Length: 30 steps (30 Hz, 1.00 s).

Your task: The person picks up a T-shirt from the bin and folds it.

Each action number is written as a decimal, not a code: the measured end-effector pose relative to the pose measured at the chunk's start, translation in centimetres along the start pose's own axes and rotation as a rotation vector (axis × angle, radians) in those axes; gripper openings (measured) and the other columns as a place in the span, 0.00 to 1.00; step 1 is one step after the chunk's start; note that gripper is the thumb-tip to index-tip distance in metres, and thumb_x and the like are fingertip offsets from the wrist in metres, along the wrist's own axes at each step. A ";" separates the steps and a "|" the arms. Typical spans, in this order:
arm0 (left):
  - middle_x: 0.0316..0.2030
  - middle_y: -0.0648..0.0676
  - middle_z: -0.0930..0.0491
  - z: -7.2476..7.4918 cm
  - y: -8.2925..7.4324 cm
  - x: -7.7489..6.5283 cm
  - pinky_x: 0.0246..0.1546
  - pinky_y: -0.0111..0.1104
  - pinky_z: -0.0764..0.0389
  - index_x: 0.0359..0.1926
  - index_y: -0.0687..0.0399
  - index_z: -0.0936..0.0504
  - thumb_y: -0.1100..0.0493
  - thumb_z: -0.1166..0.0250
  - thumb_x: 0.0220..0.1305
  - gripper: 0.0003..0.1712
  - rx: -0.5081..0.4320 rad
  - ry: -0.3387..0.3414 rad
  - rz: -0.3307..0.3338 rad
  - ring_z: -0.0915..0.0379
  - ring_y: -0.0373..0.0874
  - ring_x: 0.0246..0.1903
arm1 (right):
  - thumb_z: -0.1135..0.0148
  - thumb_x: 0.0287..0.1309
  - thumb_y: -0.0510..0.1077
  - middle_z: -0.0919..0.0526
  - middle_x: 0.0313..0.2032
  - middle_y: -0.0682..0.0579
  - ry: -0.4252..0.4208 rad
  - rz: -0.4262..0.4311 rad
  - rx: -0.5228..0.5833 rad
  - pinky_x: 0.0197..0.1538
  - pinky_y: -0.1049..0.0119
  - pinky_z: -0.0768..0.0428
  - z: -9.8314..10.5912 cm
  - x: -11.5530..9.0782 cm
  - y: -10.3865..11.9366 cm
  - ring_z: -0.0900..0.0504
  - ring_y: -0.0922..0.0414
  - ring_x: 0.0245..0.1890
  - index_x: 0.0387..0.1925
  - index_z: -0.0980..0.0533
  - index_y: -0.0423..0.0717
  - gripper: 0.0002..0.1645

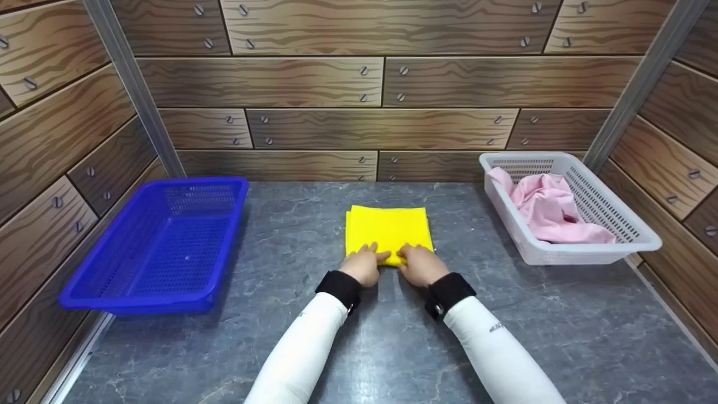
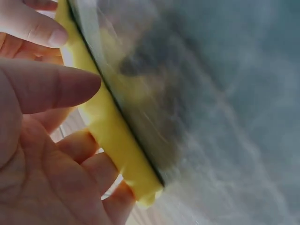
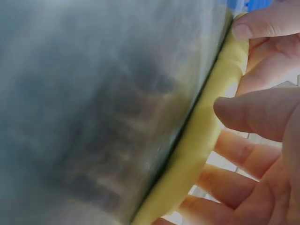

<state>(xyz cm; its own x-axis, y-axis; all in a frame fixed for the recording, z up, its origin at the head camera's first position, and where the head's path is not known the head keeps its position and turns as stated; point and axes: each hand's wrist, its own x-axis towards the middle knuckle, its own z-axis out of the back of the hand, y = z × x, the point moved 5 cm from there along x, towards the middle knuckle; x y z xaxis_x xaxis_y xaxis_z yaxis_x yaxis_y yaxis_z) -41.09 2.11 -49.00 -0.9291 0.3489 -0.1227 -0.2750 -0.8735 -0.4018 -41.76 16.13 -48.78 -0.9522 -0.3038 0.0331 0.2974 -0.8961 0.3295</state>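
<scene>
A yellow cloth (image 1: pixel 390 227) lies folded into a thick, roughly square pad on the grey table. My left hand (image 1: pixel 362 266) rests at its near edge, left of the middle, thumb pointing inward. Beside it, my right hand (image 1: pixel 422 266) touches the same edge on the right. In the left wrist view, the fingers (image 2: pixel 101 171) lie against the rounded front fold of the cloth (image 2: pixel 110 136), with the thumb extended across it. The right wrist view shows the thumb (image 3: pixel 248 112) straight at the fold (image 3: pixel 199 136), the other fingers spread along the cloth.
A blue plastic basket (image 1: pixel 210 280) with nothing visible inside stands on the left of the table (image 1: pixel 297 224). At the back right, a white basket (image 1: pixel 594 255) holds a crumpled pink cloth (image 1: pixel 547 205). Wood-patterned walls (image 1: pixel 314 129) enclose the back and sides.
</scene>
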 end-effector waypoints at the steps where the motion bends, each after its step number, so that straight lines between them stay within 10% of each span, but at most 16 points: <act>1: 0.79 0.59 0.41 0.1 0.1 0.3 0.79 0.51 0.44 0.73 0.41 0.27 0.71 0.45 0.64 0.37 -0.002 -0.001 0.002 0.48 0.57 0.80 | 0.38 0.67 0.40 0.16 0.57 0.35 -0.005 -0.002 0.002 0.69 0.42 0.27 0.1 0.3 -0.1 0.22 0.33 0.63 0.56 0.20 0.35 0.19; 21: 0.79 0.61 0.42 0.5 0.4 2.1 0.80 0.52 0.47 0.75 0.43 0.31 0.70 0.45 0.64 0.39 -0.031 -0.039 -0.027 0.52 0.58 0.81 | 0.38 0.69 0.46 0.17 0.59 0.35 -0.048 -0.011 0.028 0.67 0.43 0.25 0.5 2.0 -0.9 0.21 0.36 0.62 0.59 0.21 0.35 0.24; 30: 0.81 0.70 0.69 4.2 1.3 1.9 0.80 0.58 0.58 0.84 0.42 0.58 0.31 0.42 0.69 0.54 0.019 -0.406 -0.010 0.72 0.65 0.82 | 0.44 0.65 0.73 0.70 0.83 0.40 -0.224 -0.037 0.070 0.73 0.21 0.58 3.7 2.3 -1.5 0.67 0.34 0.82 0.83 0.54 0.57 0.56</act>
